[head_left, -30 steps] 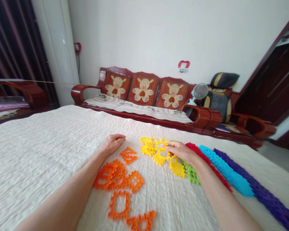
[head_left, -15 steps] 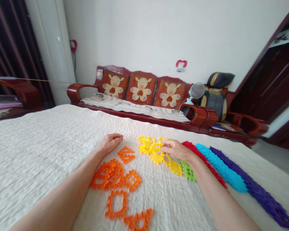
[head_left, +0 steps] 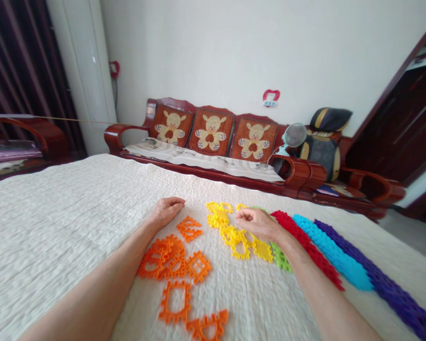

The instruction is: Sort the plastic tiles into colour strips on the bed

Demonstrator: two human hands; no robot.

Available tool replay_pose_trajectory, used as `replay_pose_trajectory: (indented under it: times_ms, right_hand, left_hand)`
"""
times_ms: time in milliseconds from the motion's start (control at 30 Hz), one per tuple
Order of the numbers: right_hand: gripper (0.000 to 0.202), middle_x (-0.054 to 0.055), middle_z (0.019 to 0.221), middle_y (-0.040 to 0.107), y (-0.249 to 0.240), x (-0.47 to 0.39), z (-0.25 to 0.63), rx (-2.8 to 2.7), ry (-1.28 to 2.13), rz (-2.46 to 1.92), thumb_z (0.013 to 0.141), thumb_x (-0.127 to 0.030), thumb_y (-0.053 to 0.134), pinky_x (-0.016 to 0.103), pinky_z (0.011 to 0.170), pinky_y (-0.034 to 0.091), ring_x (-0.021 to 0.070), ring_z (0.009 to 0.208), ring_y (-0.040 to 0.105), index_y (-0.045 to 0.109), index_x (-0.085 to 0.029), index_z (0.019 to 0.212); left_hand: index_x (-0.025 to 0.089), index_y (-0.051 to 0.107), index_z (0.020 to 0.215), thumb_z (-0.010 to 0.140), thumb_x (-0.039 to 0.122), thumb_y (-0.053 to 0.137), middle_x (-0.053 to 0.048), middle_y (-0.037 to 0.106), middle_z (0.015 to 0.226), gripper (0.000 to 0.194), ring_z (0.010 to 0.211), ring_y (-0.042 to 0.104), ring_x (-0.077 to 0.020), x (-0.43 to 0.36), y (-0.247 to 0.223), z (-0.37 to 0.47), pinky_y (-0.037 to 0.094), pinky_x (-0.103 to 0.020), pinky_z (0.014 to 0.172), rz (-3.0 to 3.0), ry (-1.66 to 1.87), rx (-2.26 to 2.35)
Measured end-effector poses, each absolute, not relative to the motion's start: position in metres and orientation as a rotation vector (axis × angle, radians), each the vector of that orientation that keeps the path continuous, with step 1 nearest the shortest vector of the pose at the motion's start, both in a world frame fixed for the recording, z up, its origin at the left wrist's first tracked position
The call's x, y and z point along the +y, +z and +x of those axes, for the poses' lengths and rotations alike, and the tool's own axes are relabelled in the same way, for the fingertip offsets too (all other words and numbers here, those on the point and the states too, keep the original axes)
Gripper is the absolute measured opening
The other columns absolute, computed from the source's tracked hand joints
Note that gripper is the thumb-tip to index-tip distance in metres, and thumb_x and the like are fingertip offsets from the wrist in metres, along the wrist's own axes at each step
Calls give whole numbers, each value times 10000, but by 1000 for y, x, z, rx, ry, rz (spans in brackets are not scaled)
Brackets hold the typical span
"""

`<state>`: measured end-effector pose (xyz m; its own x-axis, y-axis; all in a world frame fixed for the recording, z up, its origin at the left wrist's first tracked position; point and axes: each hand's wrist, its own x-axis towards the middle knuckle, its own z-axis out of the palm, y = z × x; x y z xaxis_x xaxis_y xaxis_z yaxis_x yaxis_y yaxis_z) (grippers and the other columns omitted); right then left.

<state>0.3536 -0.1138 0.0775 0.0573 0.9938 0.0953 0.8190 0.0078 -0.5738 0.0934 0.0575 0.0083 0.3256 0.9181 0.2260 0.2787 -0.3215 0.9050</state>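
Roughly six orange pieces [head_left: 173, 265], two hands.

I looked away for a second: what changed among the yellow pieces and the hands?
The right hand has curled its fingers and drawn yellow pieces nearer, so that cluster shifted toward the person. The left hand rests as before beside the unmoved orange pieces.

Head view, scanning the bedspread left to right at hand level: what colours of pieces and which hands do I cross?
Left hand → orange pieces → yellow pieces → right hand → red strip → blue strip → purple strip.
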Motion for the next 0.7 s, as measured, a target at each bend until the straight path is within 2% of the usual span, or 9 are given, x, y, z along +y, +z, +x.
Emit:
replay_pose_trajectory:
  times_ms: [100, 167, 267, 433, 600, 700]
  right_hand:
    - [287, 54, 981, 655, 64, -101, 335, -1727, 168, -1821, 758, -324, 531, 286, 775, 449, 185, 891, 598, 631, -185, 988]
    - [421, 87, 1168, 594, 51, -92, 323, -1735, 67, -1825, 747, -340, 556, 328, 925, 406, 210, 1069, 548, 574, -182, 1137]
    - [521, 111, 1268, 525, 36, -84, 311, -1813, 38, -1825, 732, -331, 566, 347, 1017, 341, 222, 1183, 474, 526, -155, 1220]
    - [436, 79, 1137, 612, 35, -81, 314, -1747, 222, -1828, 681, -210, 542, 314, 932, 414, 200, 1050, 563, 600, -169, 1111]
    - [396, 38, 980, 673, 43, -83, 333, -1366, 645, -1791, 701, -306, 532, 268, 693, 486, 177, 824, 625, 618, -178, 1066]
    - [361, 32, 949, 670, 50, -89, 344, -1261, 726, -1739, 722, -354, 528, 252, 667, 479, 159, 793, 616, 628, -180, 1023]
  left_hand:
    - [186, 707, 854, 681, 357, 546, -29, 707, 788, 291, 787, 639, -204, 58, 8, 94, 492, -277, 704, 1800, 1010, 1060]
    - [185, 708, 863, 680, 356, 541, -32, 708, 794, 301, 788, 640, -208, 58, 8, 94, 492, -275, 687, 1799, 1004, 1061]
    - [185, 711, 861, 681, 354, 541, -35, 708, 798, 300, 793, 639, -214, 58, 8, 94, 490, -275, 673, 1808, 1004, 1063]
    - [191, 719, 843, 679, 349, 555, -29, 709, 784, 281, 800, 638, -220, 53, 12, 93, 490, -274, 658, 1818, 1013, 1051]
    - [190, 717, 839, 678, 345, 551, -25, 709, 792, 279, 804, 638, -218, 52, 13, 93, 490, -275, 660, 1808, 1019, 1053]
    - [187, 717, 842, 675, 337, 552, -29, 709, 795, 278, 805, 636, -219, 53, 13, 93, 490, -281, 683, 1799, 1021, 1053]
